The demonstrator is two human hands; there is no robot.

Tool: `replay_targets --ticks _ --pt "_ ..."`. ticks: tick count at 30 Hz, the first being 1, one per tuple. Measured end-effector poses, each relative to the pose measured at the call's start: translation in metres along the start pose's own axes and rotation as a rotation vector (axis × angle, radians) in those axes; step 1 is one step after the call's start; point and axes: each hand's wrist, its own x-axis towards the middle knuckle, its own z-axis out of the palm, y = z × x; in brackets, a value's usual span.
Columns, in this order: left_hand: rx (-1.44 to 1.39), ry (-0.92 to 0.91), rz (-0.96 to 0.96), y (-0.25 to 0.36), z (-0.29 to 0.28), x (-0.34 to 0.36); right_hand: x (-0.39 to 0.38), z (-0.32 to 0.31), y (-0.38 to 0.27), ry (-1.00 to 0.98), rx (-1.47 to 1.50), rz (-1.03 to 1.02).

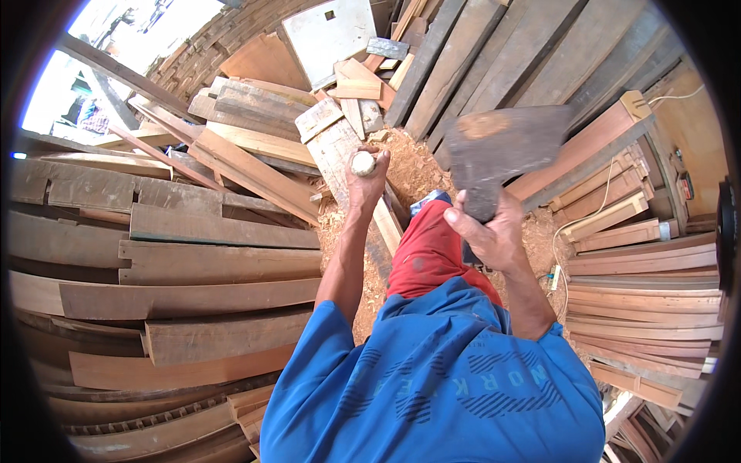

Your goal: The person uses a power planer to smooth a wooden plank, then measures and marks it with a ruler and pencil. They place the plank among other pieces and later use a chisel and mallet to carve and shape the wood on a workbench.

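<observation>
My left hand is closed around an upright tool handle. Only its round, pale top end shows, so its lower part and kind are hidden. Behind that hand lies a worn, pale-stained board. My right hand grips a dark wooden mallet by its thick handle, thumb along the side. The mallet's broad, flat head is raised to the right of the left hand, apart from the handle top. A light brown worn patch marks its face.
Long planks are stacked at left, and dark beams lean at the back right. Cut wood strips line the right side, with a thin pale cable running down past them. Wood shavings cover the ground.
</observation>
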Motion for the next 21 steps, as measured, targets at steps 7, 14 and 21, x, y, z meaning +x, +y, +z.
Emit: replay_targets --ticks 7,14,21 --pt "-0.104 -0.069 0.120 -0.037 0.017 0.007 -0.004 -0.020 -0.035 0.107 0.133 -0.224" --pt "-0.133 -0.137 0.174 -0.037 0.009 0.001 0.003 -0.023 -0.044 0.148 0.198 -0.303" --pt "-0.084 -0.172 0.156 -0.029 0.008 0.001 0.009 -0.021 -0.039 0.172 0.163 -0.316"
